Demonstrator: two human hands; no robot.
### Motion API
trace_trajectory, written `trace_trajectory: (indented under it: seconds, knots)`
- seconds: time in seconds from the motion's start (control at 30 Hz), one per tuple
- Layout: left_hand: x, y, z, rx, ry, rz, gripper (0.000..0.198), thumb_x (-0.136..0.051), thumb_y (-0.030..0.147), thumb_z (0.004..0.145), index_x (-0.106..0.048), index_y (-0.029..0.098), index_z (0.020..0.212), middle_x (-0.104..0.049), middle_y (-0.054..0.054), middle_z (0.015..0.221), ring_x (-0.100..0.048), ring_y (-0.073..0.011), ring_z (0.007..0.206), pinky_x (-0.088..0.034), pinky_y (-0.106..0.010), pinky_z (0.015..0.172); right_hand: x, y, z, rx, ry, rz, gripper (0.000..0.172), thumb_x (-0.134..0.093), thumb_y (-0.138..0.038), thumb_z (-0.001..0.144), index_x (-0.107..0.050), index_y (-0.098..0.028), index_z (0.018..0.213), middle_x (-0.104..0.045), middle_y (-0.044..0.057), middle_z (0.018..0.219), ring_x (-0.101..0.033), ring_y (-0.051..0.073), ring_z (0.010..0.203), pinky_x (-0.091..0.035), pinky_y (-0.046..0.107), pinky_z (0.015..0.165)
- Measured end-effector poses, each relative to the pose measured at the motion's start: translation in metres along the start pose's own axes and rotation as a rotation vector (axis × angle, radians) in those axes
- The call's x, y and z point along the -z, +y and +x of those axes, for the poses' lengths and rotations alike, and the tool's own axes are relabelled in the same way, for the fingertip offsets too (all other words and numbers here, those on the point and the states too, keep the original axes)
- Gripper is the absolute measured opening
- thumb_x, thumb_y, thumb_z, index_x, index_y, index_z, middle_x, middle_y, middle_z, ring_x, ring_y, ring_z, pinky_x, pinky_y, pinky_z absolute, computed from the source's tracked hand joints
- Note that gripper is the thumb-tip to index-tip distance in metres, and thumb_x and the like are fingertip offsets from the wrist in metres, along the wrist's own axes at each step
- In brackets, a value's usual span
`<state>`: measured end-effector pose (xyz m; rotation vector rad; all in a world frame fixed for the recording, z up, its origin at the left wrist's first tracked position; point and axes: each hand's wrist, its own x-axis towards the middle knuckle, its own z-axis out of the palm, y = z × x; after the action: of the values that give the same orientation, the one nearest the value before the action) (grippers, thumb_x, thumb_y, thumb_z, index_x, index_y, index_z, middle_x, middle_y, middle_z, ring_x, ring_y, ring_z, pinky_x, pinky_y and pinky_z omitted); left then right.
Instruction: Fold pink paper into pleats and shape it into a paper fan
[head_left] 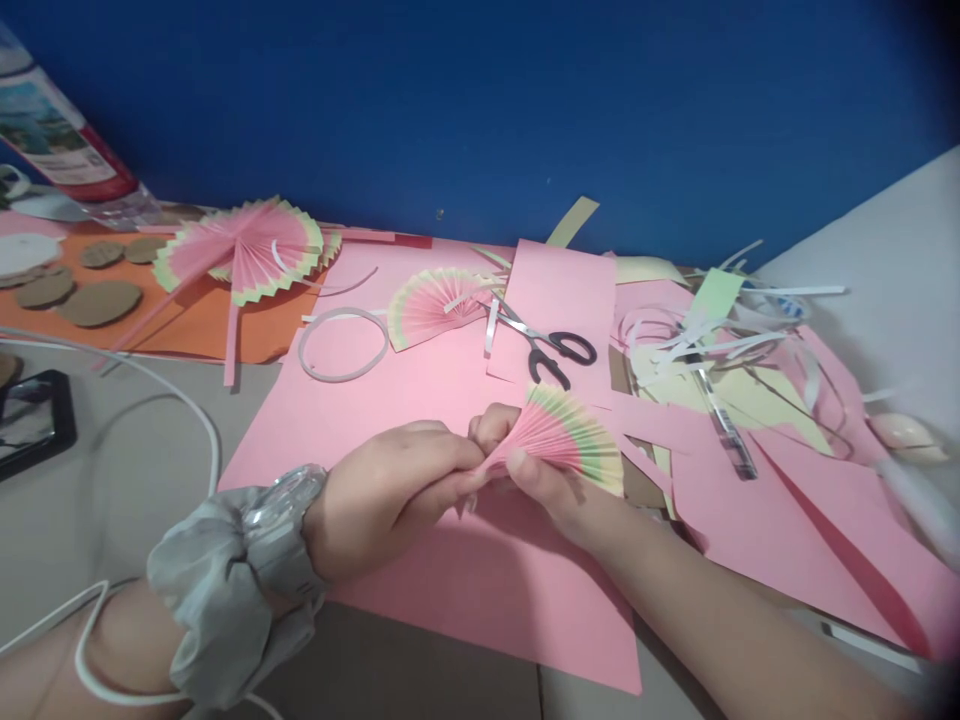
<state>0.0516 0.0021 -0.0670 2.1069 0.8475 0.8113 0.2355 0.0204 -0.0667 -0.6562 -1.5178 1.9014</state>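
A pleated paper fan [574,440], pink with a green and pale yellow rim, is held between both hands above a pink sheet [420,580]. My left hand [409,475] pinches its narrow gathered end, fingers closed. My right hand [544,485] is closed on the folds, thumb on top and fingers behind. Beyond the hands lies a second pleated fan [431,305], spread out flat. Black-handled scissors [544,340] rest to its right, next to a pink paper piece [562,280].
At the left, finished-looking pleated fans on strips [262,240] lie on orange paper [277,330] by cardboard discs [101,302]. A bottle [75,140] leans there; a phone [34,420] lies nearer. Paper scraps [712,340] and a pen [724,420] clutter the right. A blue wall [487,110] stands behind.
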Motion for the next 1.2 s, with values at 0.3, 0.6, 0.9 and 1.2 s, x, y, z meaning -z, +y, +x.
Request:
trace_trajectory:
  seconds: [0.3, 0.6, 0.9, 1.2]
  knots:
    - [0.001, 0.001, 0.001, 0.085, -0.073, -0.126, 0.024, -0.043, 0.026, 0.093, -0.056, 0.014, 0.076, -0.061, -0.001, 0.07, -0.055, -0.0093, 0.064, -0.043, -0.02, 0.063, -0.002, 0.01, 0.0, 0.097, 0.097, -0.1, 0.033, -0.048, -0.043, 0.09, -0.053, -0.019, 0.068, -0.051, -0.002, 0.064, -0.049, 0.01, 0.058, -0.044, 0.026, 0.062]
    - [-0.005, 0.003, 0.002, 0.086, -0.025, 0.079, 0.03, -0.042, 0.028, 0.094, -0.044, 0.017, 0.065, -0.045, 0.005, 0.06, -0.039, -0.008, 0.055, -0.034, -0.021, 0.054, -0.002, 0.002, 0.0, 0.123, 0.139, -0.564, 0.047, -0.048, -0.059, 0.083, -0.034, -0.022, 0.058, -0.034, -0.004, 0.054, -0.037, 0.01, 0.05, -0.032, 0.027, 0.048]
    - [-0.01, 0.005, -0.002, 0.097, -0.015, -0.025, 0.031, -0.043, 0.027, 0.093, -0.039, 0.017, 0.064, -0.036, 0.005, 0.058, -0.034, -0.0073, 0.054, -0.03, -0.021, 0.052, -0.007, -0.005, -0.004, 0.12, 0.196, -0.53, 0.047, -0.049, -0.058, 0.082, -0.032, -0.021, 0.057, -0.031, -0.005, 0.054, -0.034, 0.009, 0.05, -0.028, 0.026, 0.047]
    - [-0.009, 0.001, -0.005, 0.017, -0.051, -0.148, 0.022, -0.036, 0.02, 0.094, -0.046, 0.017, 0.074, -0.046, 0.003, 0.065, -0.042, -0.009, 0.06, -0.036, -0.021, 0.059, -0.007, -0.001, -0.004, 0.046, 0.064, -0.539, 0.044, -0.037, -0.05, 0.09, -0.042, -0.02, 0.059, -0.043, 0.0, 0.064, -0.049, 0.012, 0.062, -0.039, 0.027, 0.058]
